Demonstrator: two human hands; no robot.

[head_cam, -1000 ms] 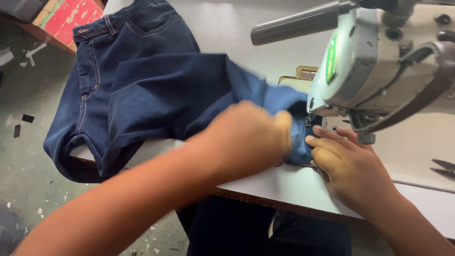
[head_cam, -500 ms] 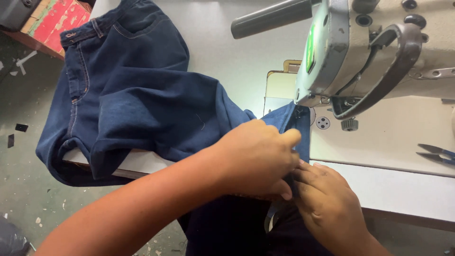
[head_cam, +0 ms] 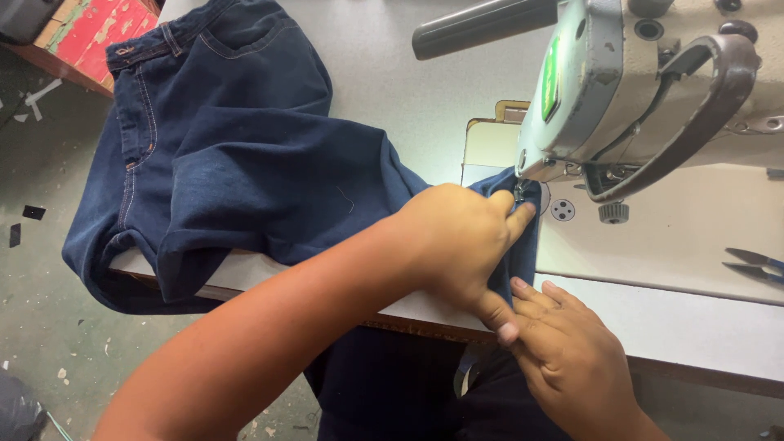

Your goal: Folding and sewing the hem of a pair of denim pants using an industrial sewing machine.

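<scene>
Dark blue jeans (head_cam: 237,155) lie spread across the white sewing table (head_cam: 678,327), one part hanging over the left edge. My left hand (head_cam: 457,241) presses flat on a narrow strip of the denim, fingertips right at the presser foot (head_cam: 520,193) of the grey industrial sewing machine (head_cam: 645,90). My right hand (head_cam: 563,359) is at the table's front edge, fingers pinching the same strip of denim where it drops off the table, touching my left thumb.
Blue-handled snips (head_cam: 755,265) lie on the table at the far right. A red and green box (head_cam: 82,28) sits at the upper left. The concrete floor (head_cam: 49,327) on the left holds scraps of fabric and thread.
My left hand has slid forward so its fingertips reach the presser foot. My right hand has dropped back to the table's front edge. The view has shifted slightly right.
</scene>
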